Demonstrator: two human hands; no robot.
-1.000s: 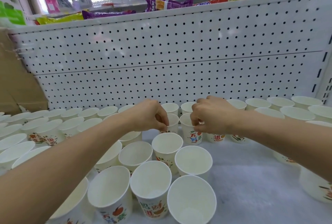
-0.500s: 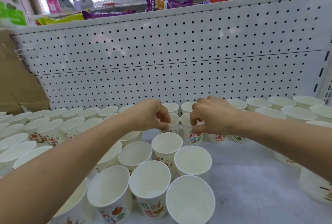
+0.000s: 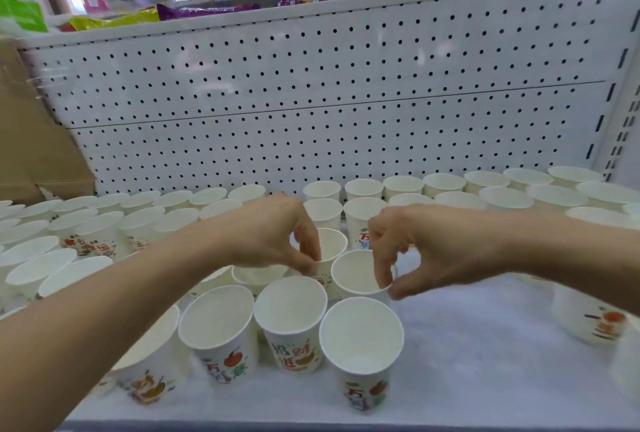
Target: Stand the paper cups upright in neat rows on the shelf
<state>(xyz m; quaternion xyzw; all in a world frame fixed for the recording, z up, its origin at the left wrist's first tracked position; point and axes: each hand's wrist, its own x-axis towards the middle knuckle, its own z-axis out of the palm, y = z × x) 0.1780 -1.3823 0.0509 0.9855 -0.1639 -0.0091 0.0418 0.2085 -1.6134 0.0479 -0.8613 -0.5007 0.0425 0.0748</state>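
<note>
Head-level view down onto a white shelf [image 3: 485, 345] crowded with upright paper cups [image 3: 450, 185]: tidy rows along the pegboard back [image 3: 346, 85], a looser cluster toward the front edge. Left hand [image 3: 273, 237] reaching in, grip narrow, thumb and fingers pinching the rim of one cup [image 3: 331, 244] in the middle. Right hand [image 3: 436, 248] alongside, grip likewise narrow, pinching the near rim of a neighbouring cup [image 3: 353, 274] just beside the first. Both cups upright, between the back rows and the front cluster. Resting on the shelf or lifted a little: cannot tell.

For a clean placement:
- Keep each pinch light to spare the thin rim.
- Move straight and set each base flat.
- Line up with the row behind, sides close but not wedged.
- Hold the forearms high, clear of the front cups [image 3: 291, 307], likely easy to topple.
</note>
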